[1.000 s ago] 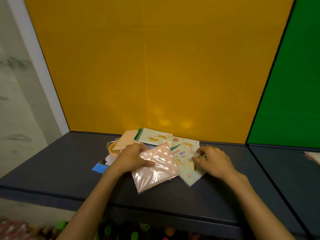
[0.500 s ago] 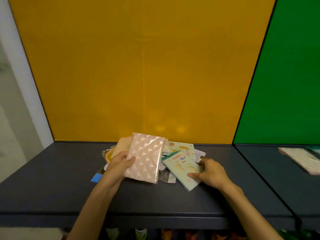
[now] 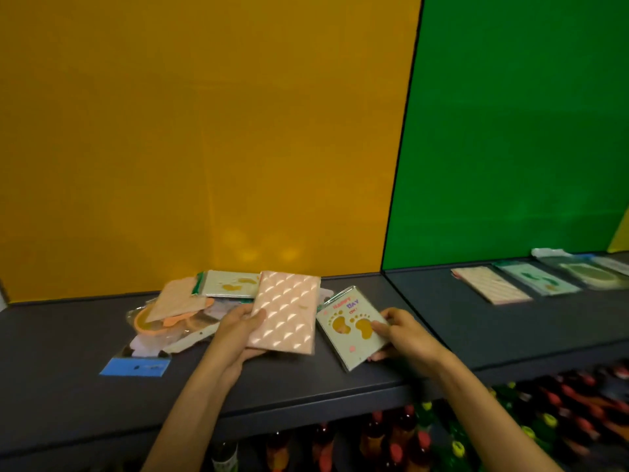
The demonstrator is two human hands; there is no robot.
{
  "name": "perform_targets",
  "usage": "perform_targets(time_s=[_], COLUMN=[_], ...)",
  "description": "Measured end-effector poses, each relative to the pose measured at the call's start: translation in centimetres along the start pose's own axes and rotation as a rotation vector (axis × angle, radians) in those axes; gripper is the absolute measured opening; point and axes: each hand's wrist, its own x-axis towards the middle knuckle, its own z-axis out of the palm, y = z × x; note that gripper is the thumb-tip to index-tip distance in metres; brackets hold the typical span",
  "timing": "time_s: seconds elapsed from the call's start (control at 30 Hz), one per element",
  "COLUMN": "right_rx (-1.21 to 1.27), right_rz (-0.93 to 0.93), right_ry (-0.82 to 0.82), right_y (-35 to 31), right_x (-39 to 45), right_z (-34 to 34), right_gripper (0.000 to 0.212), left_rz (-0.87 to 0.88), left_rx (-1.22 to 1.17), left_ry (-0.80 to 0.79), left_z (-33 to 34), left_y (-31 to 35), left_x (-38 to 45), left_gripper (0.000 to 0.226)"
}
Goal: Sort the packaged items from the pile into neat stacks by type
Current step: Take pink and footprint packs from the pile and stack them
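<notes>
My left hand (image 3: 240,330) grips a shiny pink quilted packet (image 3: 286,313) by its left edge, lifted and tilted above the dark shelf (image 3: 68,376). My right hand (image 3: 403,335) holds a pale green card packet with orange footprints (image 3: 352,330) by its right side, just right of the pink one. The mixed pile (image 3: 190,311) lies behind and left of my left hand, with another footprint packet (image 3: 231,284) at its back. Sorted packets lie in a row far right: a pink stack (image 3: 490,284) and a green stack (image 3: 536,277).
A blue-headed clear bag (image 3: 136,366) lies at the pile's front left. Orange and green wall panels back the shelf. Bottles (image 3: 391,441) stand on the level below the shelf's front edge. More packets (image 3: 592,272) sit at the far right end.
Both hands have lifted their packets off the pile. The pink packet now stands tilted up in my left hand. The view has swung right, showing the sorted row.
</notes>
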Motion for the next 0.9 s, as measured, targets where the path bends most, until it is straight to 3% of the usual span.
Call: perform_targets(time_s=[0.23,0.4,0.67,0.9], right_rx=[0.143,0.113,0.195,0.259], right_rz=[-0.02,-0.068,-0.128,-0.152], right_ry=[0.119,0.209,0.276,0.296], right_y=[2.2,5.0,8.9,11.3], right_x=[-2.9,-5.3,-7.8,-7.0], right_z=[-9.8,-18.5,-32.1,-39.4], right_gripper=[0.014,0.01,0.013,0.012], left_rz=[0.019,-0.009,-0.032,-0.004], left_rx=[0.023,0.057,-0.015,-0.006], left_ry=[-0.049,-0.023,-0.049,-0.035], left_z=[10.0,18.4,31.5,39.2], left_y=[-2.3,-4.6,-8.3,-9.8], left_x=[-2.5,-4.3,-7.8,-8.5], left_gripper=[0.014,0.014,0.023,0.021])
